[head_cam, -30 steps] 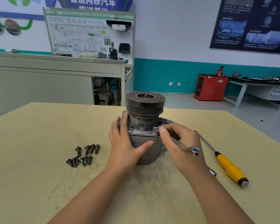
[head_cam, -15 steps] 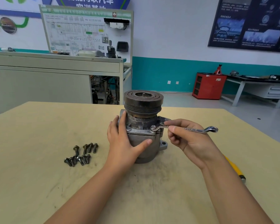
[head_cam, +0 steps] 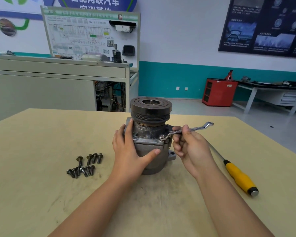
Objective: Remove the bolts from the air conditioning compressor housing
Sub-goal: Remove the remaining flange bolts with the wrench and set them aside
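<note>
Grey metal, the compressor (head_cam: 150,137) stands upright in the middle of your pale worktop (head_cam: 41,168), its dark grooved pulley (head_cam: 150,108) on top. Little of the writing around you can be read. The blue banner (head_cam: 96,2) on the far wall carries large white Chinese characters, cut off at the top, among them 网联汽车. The white training board (head_cam: 92,35) below it shows the letters HV, and the rest of its print is too small. The dark poster (head_cam: 266,26) to the right is blurred, and the stamping on your wrench (head_cam: 195,128) cannot be made out. Your hands are apart, one on each side of the compressor. Your left hand (head_cam: 128,151) holds the housing, fingers running up its left side and thumb spread across the front. Your right hand (head_cam: 190,147) pinches the wrench shank between thumb and forefinger, the other fingers curled beneath. The wrench's near ring sits on a bolt (head_cam: 162,138) at the flange's front right corner, and its far end angles up to the right. The loose bolts (head_cam: 85,165) lie clustered on the worktop to the left. A yellow-handled screwdriver (head_cam: 239,177) lies to the right of your right forearm.
</note>
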`<state>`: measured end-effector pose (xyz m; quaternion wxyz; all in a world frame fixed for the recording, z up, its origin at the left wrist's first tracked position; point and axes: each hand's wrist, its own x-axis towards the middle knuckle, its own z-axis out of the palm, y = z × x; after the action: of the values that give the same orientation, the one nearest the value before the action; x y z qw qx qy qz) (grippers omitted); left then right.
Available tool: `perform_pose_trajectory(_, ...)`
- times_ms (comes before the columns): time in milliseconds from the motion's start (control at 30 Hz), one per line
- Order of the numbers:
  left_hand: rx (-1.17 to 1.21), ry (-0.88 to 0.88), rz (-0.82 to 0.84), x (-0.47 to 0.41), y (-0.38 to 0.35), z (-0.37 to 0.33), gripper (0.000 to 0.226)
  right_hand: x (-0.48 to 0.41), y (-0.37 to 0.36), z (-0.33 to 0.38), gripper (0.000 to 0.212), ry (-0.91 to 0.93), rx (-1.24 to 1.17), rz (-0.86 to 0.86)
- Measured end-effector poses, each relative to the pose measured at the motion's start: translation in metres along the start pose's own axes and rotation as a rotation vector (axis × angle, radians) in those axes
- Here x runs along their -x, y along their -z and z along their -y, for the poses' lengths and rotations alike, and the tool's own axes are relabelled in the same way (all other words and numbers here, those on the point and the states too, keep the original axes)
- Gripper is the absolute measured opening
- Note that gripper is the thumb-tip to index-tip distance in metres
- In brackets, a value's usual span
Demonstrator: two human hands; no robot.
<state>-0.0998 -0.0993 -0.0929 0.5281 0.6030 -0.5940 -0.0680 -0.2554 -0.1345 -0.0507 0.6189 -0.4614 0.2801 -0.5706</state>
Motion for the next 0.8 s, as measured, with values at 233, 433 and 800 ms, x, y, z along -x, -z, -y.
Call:
perform_pose_trajectory(233,-0.004,0.022,0.012,-0.001,0.000,0.000,0.098,0.012,-0.004,0.003,0.022,0.401,0.044,-0.095)
perform_pose_trajectory(433,-0.004,0.007,0.008,-0.001,0.000,0.000,0.097,0.025,-0.008,-0.013,0.008,0.841,0.638,-0.025)
perform_pose_trajectory(800,0.008,0.001,0.007,-0.001,-0.001,0.001,0.098,0.024,-0.012,-0.017,0.050,1.253,1.055,-0.059)
